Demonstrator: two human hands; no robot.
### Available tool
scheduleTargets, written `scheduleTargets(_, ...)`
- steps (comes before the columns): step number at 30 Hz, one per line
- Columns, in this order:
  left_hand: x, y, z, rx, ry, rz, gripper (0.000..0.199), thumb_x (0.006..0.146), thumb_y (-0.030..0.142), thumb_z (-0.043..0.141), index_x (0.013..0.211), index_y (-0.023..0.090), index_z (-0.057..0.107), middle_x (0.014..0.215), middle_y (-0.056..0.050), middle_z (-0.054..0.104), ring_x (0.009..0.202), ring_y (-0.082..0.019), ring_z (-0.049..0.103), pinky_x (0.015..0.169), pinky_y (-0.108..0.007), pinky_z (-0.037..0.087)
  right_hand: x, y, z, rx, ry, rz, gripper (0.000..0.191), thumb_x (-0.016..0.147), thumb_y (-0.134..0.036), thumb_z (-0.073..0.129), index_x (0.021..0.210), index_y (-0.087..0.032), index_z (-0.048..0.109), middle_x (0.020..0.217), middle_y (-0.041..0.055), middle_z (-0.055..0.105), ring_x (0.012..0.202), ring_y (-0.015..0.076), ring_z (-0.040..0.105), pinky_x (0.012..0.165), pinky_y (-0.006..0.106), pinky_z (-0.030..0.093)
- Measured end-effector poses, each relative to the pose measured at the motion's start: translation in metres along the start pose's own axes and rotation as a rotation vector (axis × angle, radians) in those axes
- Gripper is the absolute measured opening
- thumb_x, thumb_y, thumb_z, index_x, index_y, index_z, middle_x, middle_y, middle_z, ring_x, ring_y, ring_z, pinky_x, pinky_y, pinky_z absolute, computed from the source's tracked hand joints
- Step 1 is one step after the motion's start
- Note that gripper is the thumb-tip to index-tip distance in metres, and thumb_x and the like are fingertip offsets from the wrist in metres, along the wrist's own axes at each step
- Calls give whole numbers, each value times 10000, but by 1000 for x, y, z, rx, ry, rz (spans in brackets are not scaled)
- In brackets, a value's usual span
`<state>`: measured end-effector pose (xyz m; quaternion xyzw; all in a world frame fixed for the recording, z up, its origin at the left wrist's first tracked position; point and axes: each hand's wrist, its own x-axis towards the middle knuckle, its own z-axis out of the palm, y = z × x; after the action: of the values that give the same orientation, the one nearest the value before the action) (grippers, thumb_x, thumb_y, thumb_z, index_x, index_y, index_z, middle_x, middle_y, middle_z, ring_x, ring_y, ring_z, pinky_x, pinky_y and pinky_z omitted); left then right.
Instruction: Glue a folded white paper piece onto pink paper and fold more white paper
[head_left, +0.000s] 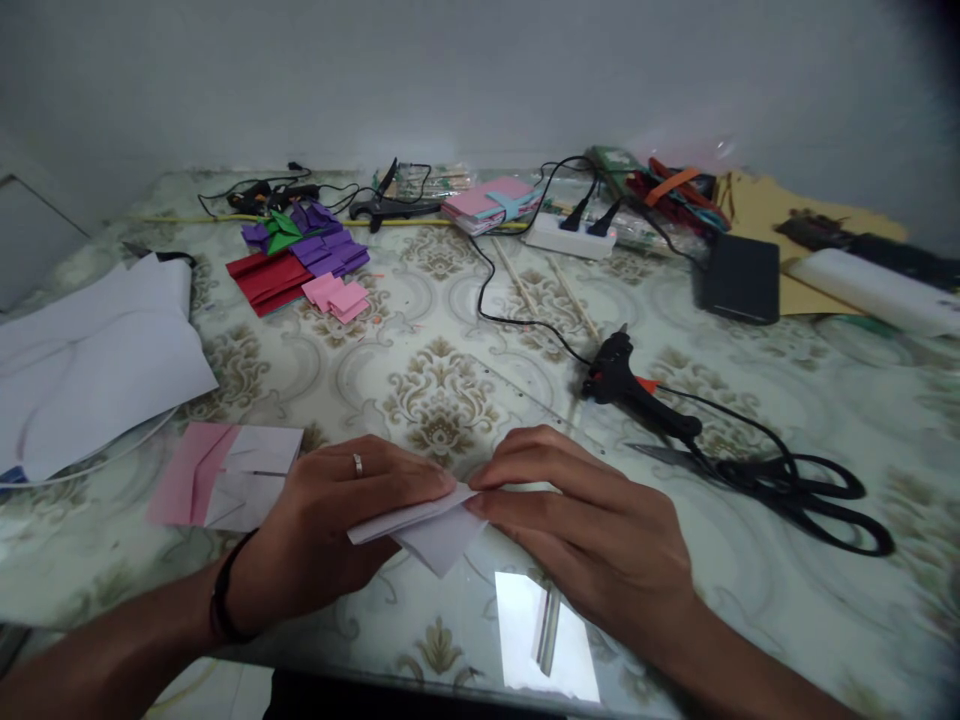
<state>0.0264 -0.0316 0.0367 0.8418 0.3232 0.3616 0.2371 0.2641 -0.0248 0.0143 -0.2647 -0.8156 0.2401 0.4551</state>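
A piece of folded white paper (442, 540) is between my hands, low over the front of the table. My left hand (322, 520) grips its left side, thumb and fingers closed along the folded edge. At the right corner, my right hand (592, 530) pinches the paper between thumb and fingertips. One flap of the paper hangs down below the upper fold. Left of my left hand lies a pink and white folded paper (251, 455), partly covered by that hand.
To the right lie a black hot glue gun (630, 385) with its cord and black-handled scissors (795, 490). White sheets (97, 350) cover the left side. Farther back are purple folded papers (330, 245), a red paper (266, 278), a white power strip (570, 238) and a black phone-like slab (742, 278).
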Motion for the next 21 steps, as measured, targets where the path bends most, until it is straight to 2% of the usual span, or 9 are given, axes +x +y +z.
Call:
scheduleTargets(5, -3, 2, -4, 32, -21, -48, 299, 935, 157, 619, 1172, 280, 755, 1003, -53, 835, 851, -220, 812, 715, -275, 670, -1, -2, 5, 81, 56, 48, 184, 938, -112, 682, 1021, -249, 773, 918, 58, 773, 840, 214, 711, 780, 405, 602)
scheduleTargets(8, -6, 2, -1, -18, 36, -16, 299, 959, 174, 612, 1212, 265, 742, 1021, -73, 833, 887, -223, 813, 738, -263, 672, -2, -3, 10, 187, 163, 228, 149, 898, -205, 779, 1030, -266, 745, 895, 40, 768, 836, 213, 723, 764, 384, 599)
scheduleTargets(10, -7, 1, 2, -66, 78, -26, 321, 953, 158, 621, 1226, 280, 737, 1051, -67, 830, 940, -231, 808, 789, -275, 675, -2, -4, 12, 210, 187, 301, 114, 884, -259, 806, 980, -259, 743, 868, 34, 767, 827, 209, 725, 746, 364, 592)
scheduleTargets(13, -7, 1, 8, -91, 84, -36, 355, 904, 110, 675, 1203, 289, 746, 1071, -51, 828, 1008, -246, 793, 869, -320, 671, 0, -6, 12, 239, 183, 260, 30, 909, -238, 780, 896, -237, 753, 816, 25, 764, 786, 191, 718, 731, 349, 581)
scheduleTargets(17, -5, 2, 10, -72, 30, 4, 380, 877, 112, 692, 1240, 217, 730, 1062, -91, 824, 943, -227, 798, 807, -301, 679, 1, -8, 12, 276, 213, 256, 70, 890, -167, 785, 890, -235, 770, 803, 19, 770, 760, 187, 713, 725, 352, 579)
scheduleTargets(21, -7, 4, 10, -52, 13, -45, 459, 892, 95, 631, 1297, 299, 699, 1074, -52, 826, 936, -220, 804, 790, -299, 686, 0, -9, 14, 287, 205, 279, 66, 887, -175, 792, 873, -235, 767, 771, 15, 756, 729, 182, 699, 693, 343, 570)
